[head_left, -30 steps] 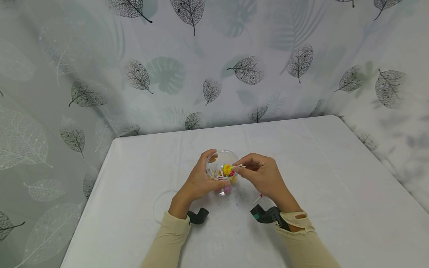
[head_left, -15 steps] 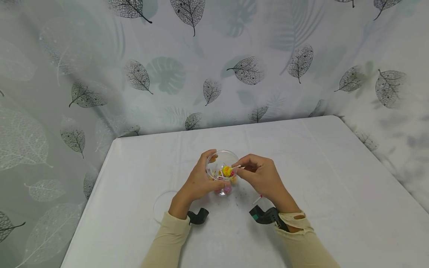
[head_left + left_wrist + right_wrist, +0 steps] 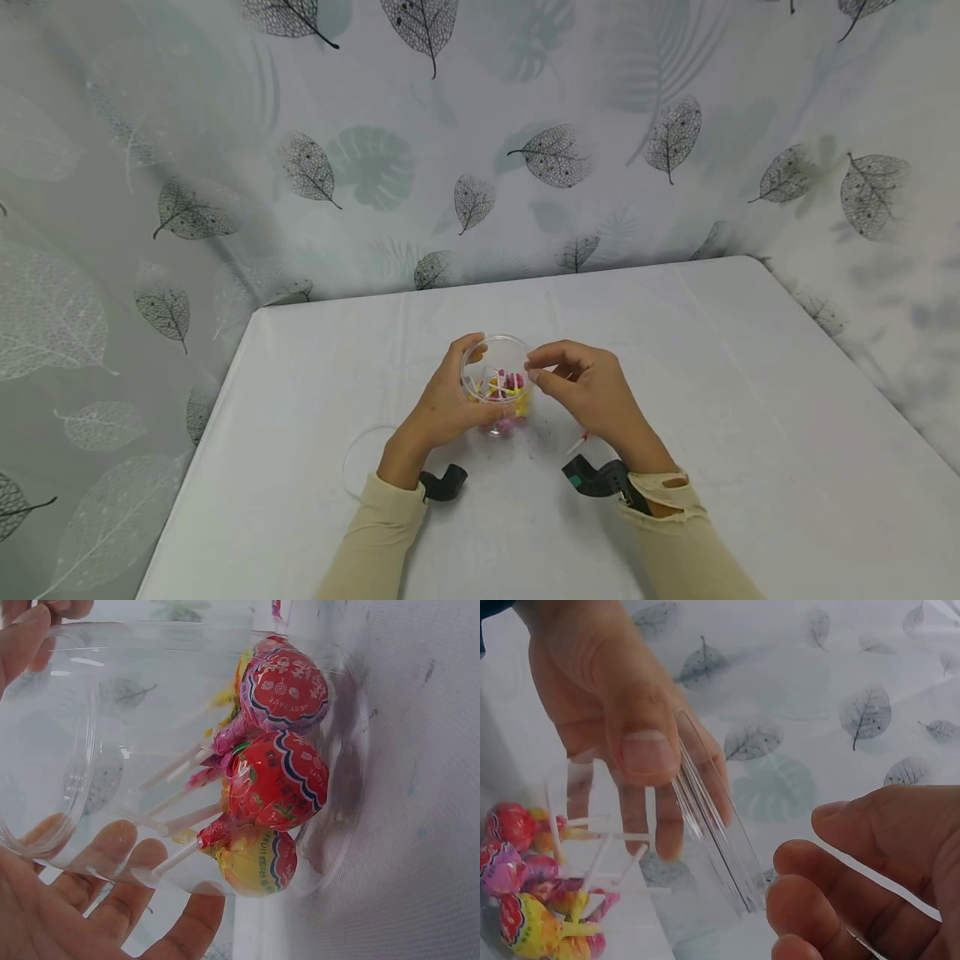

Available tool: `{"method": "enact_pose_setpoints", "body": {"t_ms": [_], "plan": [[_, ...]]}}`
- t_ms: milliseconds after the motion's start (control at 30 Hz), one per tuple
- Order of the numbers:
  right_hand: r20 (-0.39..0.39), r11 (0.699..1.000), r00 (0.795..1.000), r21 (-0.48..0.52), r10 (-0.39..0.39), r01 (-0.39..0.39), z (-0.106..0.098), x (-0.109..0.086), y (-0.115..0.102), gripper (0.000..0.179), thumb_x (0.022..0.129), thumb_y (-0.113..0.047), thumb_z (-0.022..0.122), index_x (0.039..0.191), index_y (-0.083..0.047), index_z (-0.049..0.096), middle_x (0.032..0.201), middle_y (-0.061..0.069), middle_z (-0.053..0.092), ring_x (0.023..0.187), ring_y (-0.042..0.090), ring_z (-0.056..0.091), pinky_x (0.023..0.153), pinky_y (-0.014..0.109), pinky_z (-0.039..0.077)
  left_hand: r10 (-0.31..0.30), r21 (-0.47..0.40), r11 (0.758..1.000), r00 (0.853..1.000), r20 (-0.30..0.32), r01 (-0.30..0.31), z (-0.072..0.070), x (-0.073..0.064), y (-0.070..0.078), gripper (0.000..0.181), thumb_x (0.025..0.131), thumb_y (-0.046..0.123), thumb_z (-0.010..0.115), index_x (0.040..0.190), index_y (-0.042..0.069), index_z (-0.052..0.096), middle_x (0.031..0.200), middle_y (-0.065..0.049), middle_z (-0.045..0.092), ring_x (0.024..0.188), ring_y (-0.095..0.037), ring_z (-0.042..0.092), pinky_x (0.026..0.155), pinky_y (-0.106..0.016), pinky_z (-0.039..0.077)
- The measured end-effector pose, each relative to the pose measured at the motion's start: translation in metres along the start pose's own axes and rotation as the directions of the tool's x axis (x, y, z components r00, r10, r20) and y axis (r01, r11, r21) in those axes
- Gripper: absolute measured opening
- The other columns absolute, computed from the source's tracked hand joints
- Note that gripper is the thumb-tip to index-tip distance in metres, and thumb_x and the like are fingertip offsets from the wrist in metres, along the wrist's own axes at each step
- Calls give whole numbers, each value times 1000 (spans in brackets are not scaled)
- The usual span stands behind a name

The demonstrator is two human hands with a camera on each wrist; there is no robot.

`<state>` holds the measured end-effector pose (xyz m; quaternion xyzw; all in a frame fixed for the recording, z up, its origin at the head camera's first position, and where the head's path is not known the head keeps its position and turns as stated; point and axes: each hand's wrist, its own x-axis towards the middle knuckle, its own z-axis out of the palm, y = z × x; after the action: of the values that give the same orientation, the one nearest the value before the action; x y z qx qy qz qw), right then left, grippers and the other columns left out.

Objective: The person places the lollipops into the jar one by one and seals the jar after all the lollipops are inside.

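Observation:
My left hand (image 3: 444,404) grips a clear plastic jar (image 3: 88,742) round its side, thumb in front and fingers behind. Inside lie several wrapped lollipops; a red lollipop (image 3: 277,784), a purple lollipop (image 3: 285,690) and a yellow lollipop (image 3: 526,926) show at the bottom, their white sticks pointing towards the mouth. At the right of the jar's mouth is my right hand (image 3: 588,390). In the right wrist view its thumb and fingers stand apart, loosely bent, with nothing between them.
A clear round lid (image 3: 367,462) lies on the white-covered table (image 3: 750,400), left of my left wrist. Another lollipop (image 3: 577,443), partly hidden, lies beside my right wrist. Leaf-print cloth (image 3: 480,150) hangs behind and at the sides.
My right hand has let go of a yellow lollipop by its stick, and it has dropped into the jar. The hand has drawn slightly back; the left hand holds the jar in place.

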<state>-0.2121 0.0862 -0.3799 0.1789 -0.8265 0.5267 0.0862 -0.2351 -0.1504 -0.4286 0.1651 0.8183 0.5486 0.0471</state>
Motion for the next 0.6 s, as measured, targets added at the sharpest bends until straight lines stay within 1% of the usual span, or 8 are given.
{"method": "enact_pose_setpoints", "body": {"t_ms": [67,133,233,333,400,467,600], "plan": [[-23,999,999,-32,23,-24,-5,1,2,15,93,-9,78,108,-12,79,100,2,78,72,20,64,58,28,50,-7,10,1000,1000,-7,7,0,1,0,107,74,31,95,159,27,30,158,-6,45,135,-27,50,109,-55,43],[-40,995,998,-81,55,-58,-10,2,6,16,93,-10,77,109,-11,78,100,4,78,73,21,63,58,29,50,-8,15,1000,1000,-11,8,1,1,1,109,73,31,96,159,26,29,157,-4,46,135,-27,50,110,-56,43],[-57,977,991,-168,121,-129,-18,4,15,18,93,-11,77,111,-9,77,100,8,76,74,22,63,58,31,51,-10,21,1000,1000,-14,10,1,1,1,110,73,33,96,160,24,29,157,-2,46,138,-27,47,113,-58,39],[-59,946,983,-265,176,-185,-25,5,25,20,94,-12,76,113,-7,76,97,11,75,75,23,63,58,32,51,-10,24,1000,1000,-15,11,1,1,0,110,73,33,96,160,24,30,156,1,46,142,-26,44,115,-59,35],[-56,923,978,-325,200,-207,-29,6,32,21,94,-13,75,114,-5,76,96,11,74,74,23,62,58,32,49,-11,27,1000,1000,-15,11,1,1,0,109,73,33,96,160,24,30,156,3,46,143,-25,43,116,-59,34],[-45,897,971,-374,236,-235,-33,7,37,24,94,-15,74,115,-3,75,95,13,74,72,23,60,57,32,47,-8,28,1000,1000,-11,8,1,1,-1,109,74,33,95,160,24,30,156,3,46,144,-25,42,116,-60,33],[-15,844,945,-446,326,-298,-36,8,48,28,94,-18,74,117,-2,74,97,14,73,72,23,59,60,33,47,-2,35,999,1000,-7,2,1,1,-1,108,75,32,95,160,24,29,157,-1,46,145,-27,41,116,-60,32]]}}
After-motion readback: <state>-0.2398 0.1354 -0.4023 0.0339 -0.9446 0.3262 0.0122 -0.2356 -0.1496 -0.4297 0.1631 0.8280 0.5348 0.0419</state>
